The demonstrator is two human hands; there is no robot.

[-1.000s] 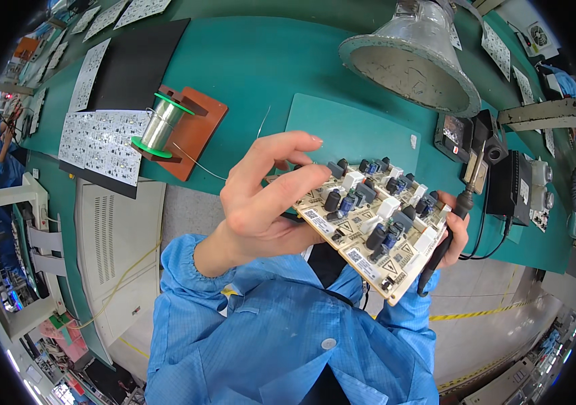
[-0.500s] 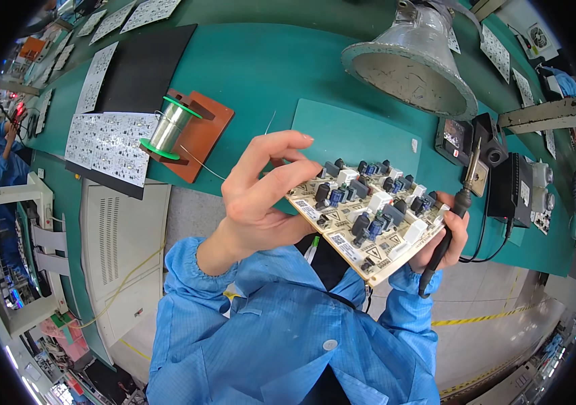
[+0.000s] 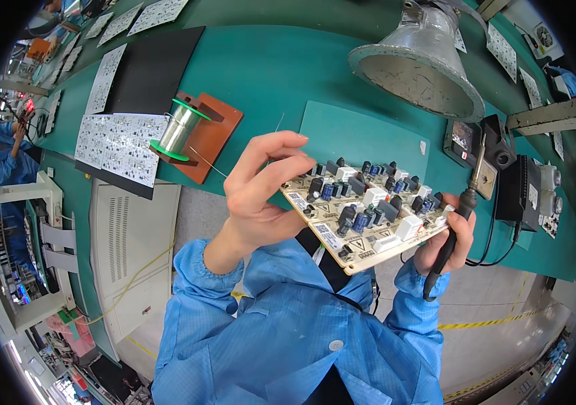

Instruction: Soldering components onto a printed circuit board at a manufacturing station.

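A circuit board (image 3: 328,244) crowded with capacitors and white connectors is held up in front of my chest, component side up and tilted. My left hand (image 3: 254,196) grips its left edge, thumb low and index finger arched above. Thin solder wire (image 3: 208,163) runs from a spool (image 3: 181,128) to this hand, and a loose end rises beyond its fingertips; how the fingers pinch it is hidden. My right hand (image 3: 451,244) is closed at the board's right edge and also holds a soldering iron (image 3: 467,200), its tip pointing up and away.
The spool sits on a brown stand (image 3: 220,135). Left of it lie white panels (image 3: 116,145) on a black sheet (image 3: 160,67). A metal fume hood (image 3: 423,71) hangs over the green mat (image 3: 268,61). At right stand an iron holder (image 3: 497,148) and a black soldering station (image 3: 519,192).
The board has shifted slightly left and its tilt has changed a little. Both hands keep their hold, and the soldering iron stays in my right hand. The whole view has moved slightly.
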